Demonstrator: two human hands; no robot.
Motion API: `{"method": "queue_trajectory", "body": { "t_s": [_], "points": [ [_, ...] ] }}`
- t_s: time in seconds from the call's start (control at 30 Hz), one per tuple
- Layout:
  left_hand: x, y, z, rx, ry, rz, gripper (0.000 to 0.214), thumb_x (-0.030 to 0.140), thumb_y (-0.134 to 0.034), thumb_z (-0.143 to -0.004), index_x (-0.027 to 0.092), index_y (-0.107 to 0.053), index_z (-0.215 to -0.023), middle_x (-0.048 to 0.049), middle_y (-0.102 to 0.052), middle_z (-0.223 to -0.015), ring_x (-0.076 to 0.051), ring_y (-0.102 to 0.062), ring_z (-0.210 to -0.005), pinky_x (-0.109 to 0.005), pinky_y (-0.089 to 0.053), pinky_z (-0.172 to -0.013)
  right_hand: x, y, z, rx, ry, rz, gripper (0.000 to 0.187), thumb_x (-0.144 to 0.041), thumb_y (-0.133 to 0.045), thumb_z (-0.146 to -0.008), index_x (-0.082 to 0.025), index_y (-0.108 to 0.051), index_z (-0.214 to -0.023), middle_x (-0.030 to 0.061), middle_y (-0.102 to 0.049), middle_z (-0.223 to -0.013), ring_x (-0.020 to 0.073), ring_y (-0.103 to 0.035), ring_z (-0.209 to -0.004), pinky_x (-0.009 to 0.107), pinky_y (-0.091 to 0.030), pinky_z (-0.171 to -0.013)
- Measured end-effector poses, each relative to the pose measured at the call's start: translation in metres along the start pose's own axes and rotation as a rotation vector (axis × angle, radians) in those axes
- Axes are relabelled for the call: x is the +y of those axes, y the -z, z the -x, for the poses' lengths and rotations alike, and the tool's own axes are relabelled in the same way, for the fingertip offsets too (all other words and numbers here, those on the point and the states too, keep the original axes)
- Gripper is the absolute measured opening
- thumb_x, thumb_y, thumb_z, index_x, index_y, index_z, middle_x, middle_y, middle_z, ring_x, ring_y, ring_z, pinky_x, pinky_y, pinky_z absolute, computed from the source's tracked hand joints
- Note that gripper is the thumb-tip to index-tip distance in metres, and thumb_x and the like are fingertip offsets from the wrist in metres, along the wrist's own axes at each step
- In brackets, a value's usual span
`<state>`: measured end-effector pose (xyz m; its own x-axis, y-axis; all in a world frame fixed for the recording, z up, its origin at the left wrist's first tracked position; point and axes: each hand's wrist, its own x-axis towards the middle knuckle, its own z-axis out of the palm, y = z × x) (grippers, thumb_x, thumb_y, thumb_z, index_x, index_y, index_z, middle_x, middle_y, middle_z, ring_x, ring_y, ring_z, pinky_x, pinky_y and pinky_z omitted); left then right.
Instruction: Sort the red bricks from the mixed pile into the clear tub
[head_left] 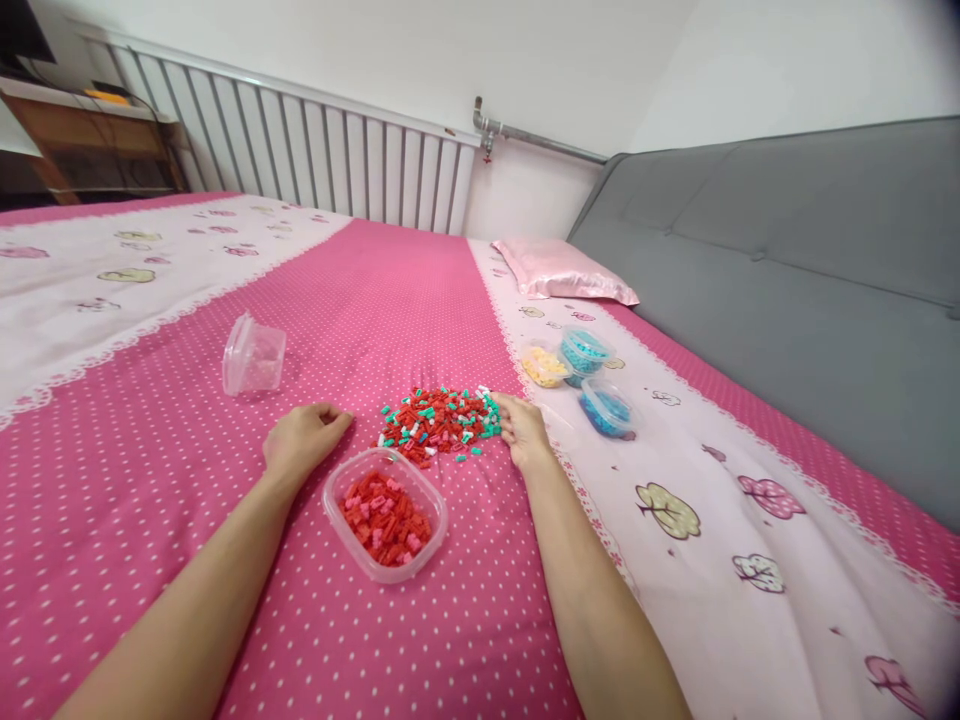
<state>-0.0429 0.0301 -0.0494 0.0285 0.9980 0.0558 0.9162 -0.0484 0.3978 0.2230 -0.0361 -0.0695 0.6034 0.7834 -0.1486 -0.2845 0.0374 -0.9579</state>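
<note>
A loose pile of small plastic building bricks [439, 420], mostly red with green, white and pink ones, lies on the pink dotted bedcover. At its right edge, my right hand [523, 430] touches green and white bricks, fingers slightly bent and apart. My left hand [304, 440] rests on the cover left of the pile. Its fingers are curled in, hiding whatever may be inside. Nearer to me, between my forearms, stands an uncovered clear plastic tub [441, 530] partly filled with red and pink bricks [386, 520].
An empty clear tub [262, 360] lies on its side at left. On the right sit tubs of yellow pieces [546, 367], turquoise pieces [585, 348] and blue pieces [606, 410]. Behind are a pink pillow [562, 270], a grey headboard [787, 240] and a white radiator [300, 130].
</note>
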Motion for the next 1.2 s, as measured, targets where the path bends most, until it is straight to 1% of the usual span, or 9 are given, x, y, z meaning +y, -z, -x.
{"method": "queue_trajectory", "body": {
  "t_s": [0.13,0.23,0.33,0.57,0.83,0.93,1.03,1.13,1.2],
  "points": [
    [-0.001,-0.001,0.000,-0.003,-0.004,0.003,0.041,0.056,-0.040,-0.072,0.023,-0.064,-0.075,-0.0077,-0.068,-0.077,-0.026,-0.062,-0.076,-0.030,-0.036,-0.055,0.007,-0.001,0.003,-0.006,0.096,0.272,0.019,-0.032,-0.075,-0.051,-0.017,-0.070,-0.063,-0.0014,-0.065,-0.058,0.0150,-0.058,-0.063,0.023,-0.042,-0.059],
    [-0.001,-0.001,-0.001,-0.002,-0.007,0.004,0.041,0.056,-0.040,-0.072,0.023,-0.064,-0.076,-0.0075,-0.068,-0.078,-0.026,-0.062,-0.077,-0.030,-0.037,-0.056,0.009,0.000,0.003,0.003,0.140,0.510,0.025,-0.043,-0.073,-0.054,-0.020,-0.072,-0.062,0.0008,-0.069,-0.063,0.0200,-0.063,-0.071,0.027,-0.044,-0.066],
    [-0.001,-0.001,-0.001,0.002,-0.003,0.003,0.040,0.056,-0.041,-0.071,0.023,-0.065,-0.075,-0.0074,-0.069,-0.078,-0.026,-0.062,-0.076,-0.030,-0.038,-0.056,0.011,0.002,0.001,-0.013,0.188,0.764,0.028,-0.049,-0.068,-0.060,-0.023,-0.074,-0.069,0.0013,-0.072,-0.072,0.0201,-0.065,-0.074,0.027,-0.045,-0.067],
    [-0.001,0.000,0.000,0.001,0.001,0.003,0.040,0.055,-0.041,-0.072,0.023,-0.065,-0.076,-0.0079,-0.069,-0.078,-0.027,-0.063,-0.077,-0.031,-0.038,-0.056,0.017,0.002,-0.004,-0.009,0.225,0.795,0.025,-0.045,-0.065,-0.065,-0.023,-0.074,-0.071,0.0006,-0.072,-0.071,0.0198,-0.067,-0.073,0.025,-0.044,-0.062],
    [0.000,0.000,0.000,0.005,-0.002,0.003,0.038,0.054,-0.042,-0.072,0.023,-0.065,-0.074,-0.0070,-0.069,-0.076,-0.026,-0.062,-0.075,-0.030,-0.037,-0.055,0.011,0.000,0.001,0.049,0.220,0.702,0.027,-0.044,-0.062,-0.068,-0.020,-0.074,-0.070,-0.0001,-0.070,-0.065,0.0199,-0.065,-0.070,0.026,-0.044,-0.062],
    [0.000,0.000,0.000,0.004,-0.002,0.007,0.039,0.054,-0.041,-0.072,0.023,-0.065,-0.074,-0.0068,-0.069,-0.076,-0.026,-0.062,-0.074,-0.030,-0.038,-0.056,0.011,-0.002,0.001,0.040,0.182,0.530,0.029,-0.043,-0.064,-0.067,-0.016,-0.074,-0.072,-0.0001,-0.067,-0.062,0.0175,-0.062,-0.064,0.024,-0.043,-0.058],
    [0.000,0.000,0.000,0.000,0.004,0.010,0.040,0.054,-0.041,-0.071,0.023,-0.065,-0.075,-0.0075,-0.068,-0.076,-0.027,-0.062,-0.075,-0.031,-0.038,-0.057,0.008,-0.005,0.003,0.006,0.095,0.224,0.025,-0.039,-0.071,-0.061,-0.014,-0.070,-0.068,-0.0042,-0.056,-0.048,0.0102,-0.049,-0.047,0.020,-0.038,-0.047],
    [0.000,0.000,0.000,-0.003,0.010,0.014,0.040,0.055,-0.041,-0.071,0.023,-0.065,-0.076,-0.0079,-0.068,-0.078,-0.027,-0.061,-0.077,-0.031,-0.037,-0.057,0.001,-0.008,0.006,-0.035,-0.028,-0.061,0.020,-0.031,-0.075,-0.058,-0.014,-0.063,-0.061,-0.0104,-0.038,-0.039,0.0035,-0.027,-0.035,0.016,-0.020,-0.033],
    [0.000,0.000,0.000,-0.005,0.010,0.017,0.040,0.055,-0.041,-0.071,0.023,-0.065,-0.076,-0.0076,-0.068,-0.078,-0.027,-0.061,-0.077,-0.031,-0.037,-0.057,-0.004,-0.008,0.008,-0.069,-0.092,-0.183,0.019,-0.028,-0.073,-0.060,-0.014,-0.060,-0.062,-0.0110,-0.036,-0.041,0.0017,-0.021,-0.034,0.015,-0.012,-0.030]
  ]
}}
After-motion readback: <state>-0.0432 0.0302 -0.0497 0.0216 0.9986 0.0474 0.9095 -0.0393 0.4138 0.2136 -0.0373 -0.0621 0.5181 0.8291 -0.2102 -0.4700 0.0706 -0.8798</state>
